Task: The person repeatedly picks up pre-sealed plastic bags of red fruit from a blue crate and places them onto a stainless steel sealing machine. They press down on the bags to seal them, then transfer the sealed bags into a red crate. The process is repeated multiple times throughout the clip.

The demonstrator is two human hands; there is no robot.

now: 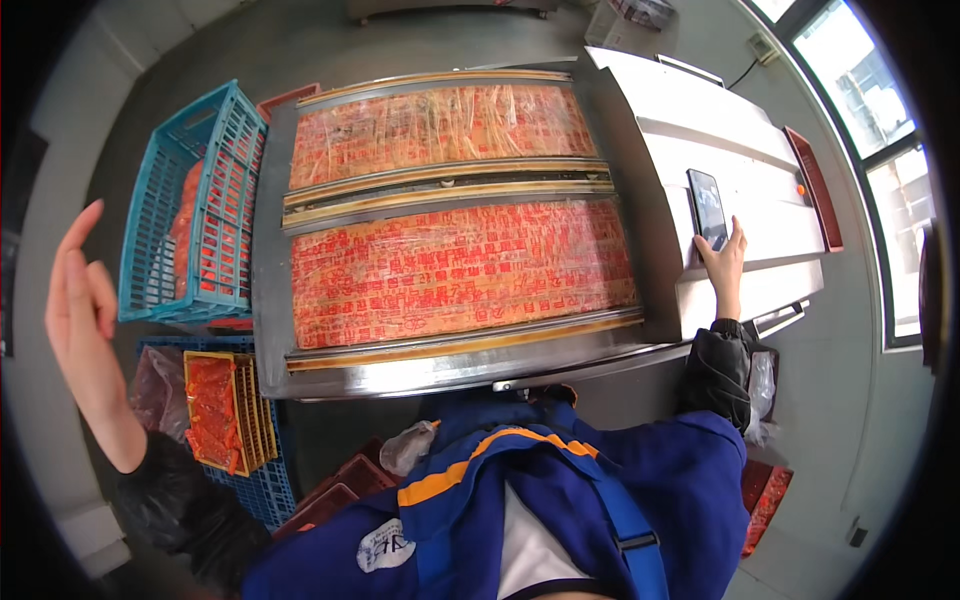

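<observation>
My left hand (pixel 82 310) is raised out to the left with its fingers apart and holds nothing; it hovers beside a blue plastic crate (pixel 195 210). My right hand (pixel 722 262) rests flat on the white machine housing (pixel 730 150), its fingertips touching the lower end of a black phone (pixel 707 208) lying there. In front of me a steel machine bed (pixel 268 300) carries two rows of red printed packets under film, a far row (pixel 440 130) and a near row (pixel 460 270).
The blue crate holds red packets. A yellow crate (pixel 228 410) with more red packets sits on a blue crate at lower left. Red trays (pixel 765 495) lie on the floor at right. Windows (pixel 880 120) line the right wall.
</observation>
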